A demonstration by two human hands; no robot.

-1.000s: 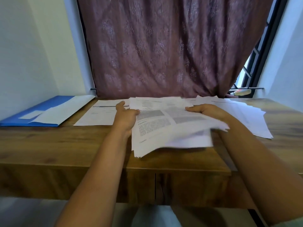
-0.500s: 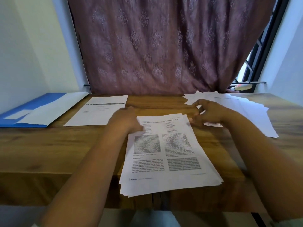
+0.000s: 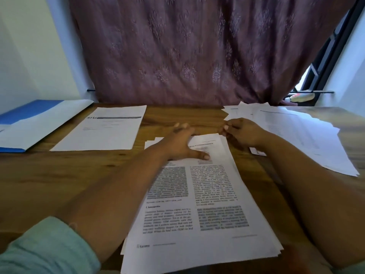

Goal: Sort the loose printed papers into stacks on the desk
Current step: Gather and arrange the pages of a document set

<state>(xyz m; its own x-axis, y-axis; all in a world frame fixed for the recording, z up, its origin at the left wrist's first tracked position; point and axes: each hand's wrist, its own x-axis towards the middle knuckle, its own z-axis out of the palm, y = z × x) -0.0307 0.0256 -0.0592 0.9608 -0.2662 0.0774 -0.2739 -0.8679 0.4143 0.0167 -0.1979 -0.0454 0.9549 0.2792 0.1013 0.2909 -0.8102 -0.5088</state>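
Centre stack: thick stack of white printed papers (image 3: 199, 204), lower centre of frame, flat on brown wooden desk (image 3: 49, 178), near edge overhanging.
Left hand (image 3: 182, 144): flat on the stack's top sheet, fingers spread.
Right hand (image 3: 242, 132): at the stack's far right corner, fingers curled; whether they pinch a sheet cannot be told.
Left sheet: white page with dark header bar (image 3: 104, 129), centre left.
Right pile: fanned loose white papers (image 3: 296, 133), right.
Folder: blue folder (image 3: 25, 113), far left.
Background: mauve patterned curtain (image 3: 187, 48), top.

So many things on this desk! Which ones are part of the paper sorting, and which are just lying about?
Part of the job:
- thick stack of two-column printed pages, under the left hand
- single white sheet with a dark header bar
- fanned pile of loose white papers, beside the right hand

Just lying about:
- blue folder with a white flap
- mauve patterned curtain
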